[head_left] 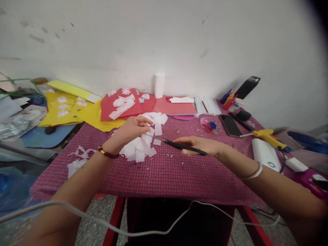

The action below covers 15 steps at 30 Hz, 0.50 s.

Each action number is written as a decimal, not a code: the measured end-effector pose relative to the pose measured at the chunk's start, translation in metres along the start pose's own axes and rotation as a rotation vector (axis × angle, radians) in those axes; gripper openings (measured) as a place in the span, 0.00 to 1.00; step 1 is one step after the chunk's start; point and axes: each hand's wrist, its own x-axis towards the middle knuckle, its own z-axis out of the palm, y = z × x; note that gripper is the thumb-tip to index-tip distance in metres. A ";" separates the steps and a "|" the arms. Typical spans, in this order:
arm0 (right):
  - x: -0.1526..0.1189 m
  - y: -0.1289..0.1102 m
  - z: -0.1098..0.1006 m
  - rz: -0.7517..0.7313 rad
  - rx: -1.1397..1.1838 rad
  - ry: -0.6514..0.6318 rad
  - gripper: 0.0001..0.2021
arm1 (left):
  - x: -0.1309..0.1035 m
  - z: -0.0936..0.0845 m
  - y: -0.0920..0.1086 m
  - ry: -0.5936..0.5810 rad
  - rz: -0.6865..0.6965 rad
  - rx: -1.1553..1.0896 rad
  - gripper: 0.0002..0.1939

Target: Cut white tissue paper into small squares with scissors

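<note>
My left hand [133, 130] is closed, its thumb and fingertips pinching a small bit of white paper above a heap of cut white paper pieces [138, 150]. Black-handled scissors [179, 145] are gripped in my right hand [197, 145], their blades pointing left to the paper at my left fingertips. Whether the blades are apart is too small to tell. More white strips [159, 119] lie just behind the heap, on the red checked cloth [164, 177].
Red cards [140, 109] and yellow sheets [99, 118] lie at the back left. On the right are a phone [230, 125], a yellow glue gun [268, 136] and a white box-shaped device [263, 153]. A white cable [143, 234] crosses low in front.
</note>
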 end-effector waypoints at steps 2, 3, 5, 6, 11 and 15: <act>-0.001 0.001 0.001 0.062 0.116 0.029 0.34 | 0.000 0.001 0.001 0.002 -0.004 -0.009 0.11; -0.001 0.001 0.002 0.085 0.167 0.045 0.34 | 0.000 0.001 0.001 0.006 -0.006 -0.014 0.11; 0.000 0.001 0.003 0.095 0.217 0.063 0.35 | 0.000 0.001 0.002 0.020 -0.002 -0.011 0.11; 0.001 0.001 0.004 0.096 0.229 0.067 0.35 | 0.000 0.001 0.002 0.028 0.001 -0.005 0.11; 0.007 -0.004 0.005 0.079 0.244 0.057 0.34 | -0.001 0.001 0.007 0.025 0.009 -0.001 0.10; 0.010 -0.005 0.005 0.060 0.236 0.060 0.34 | 0.001 0.001 0.006 0.022 0.006 -0.038 0.10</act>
